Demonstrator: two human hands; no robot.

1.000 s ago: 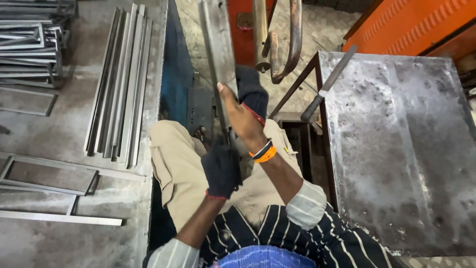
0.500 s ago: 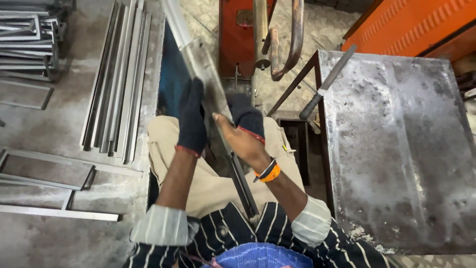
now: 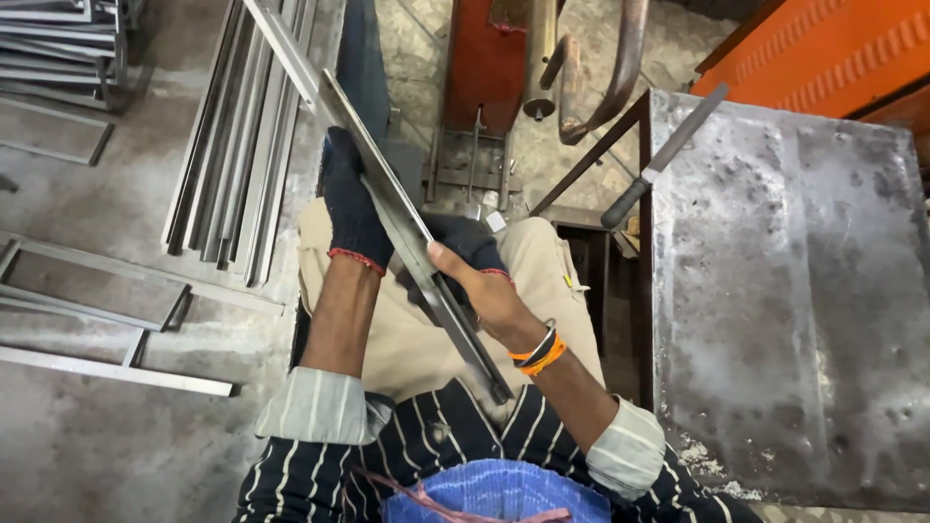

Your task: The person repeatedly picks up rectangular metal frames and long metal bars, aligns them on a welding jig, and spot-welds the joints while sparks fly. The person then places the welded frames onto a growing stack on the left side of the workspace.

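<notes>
A long flat steel strip (image 3: pixel 387 208) slants across my lap, its top end toward the upper left and its lower end near my chest. My left hand (image 3: pixel 354 208), in a black glove, grips the strip's upper part from the left. My right hand (image 3: pixel 480 281) holds the strip lower down from the right; a black glove covers its fingers, and the wrist carries orange and black bands. I sit with beige trousers under the strip.
A scuffed steel table (image 3: pixel 785 291) fills the right side, with a black-handled file (image 3: pixel 664 155) on its left edge. A red machine (image 3: pixel 489 58) with bent pipes stands ahead. Steel bars (image 3: pixel 237 145) and welded frames (image 3: pixel 87 320) lie on the floor at left.
My left hand has climbed from my lap to the strip's upper part. The strip has tilted from nearly upright to slanting up-left, with my right hand still on it.
</notes>
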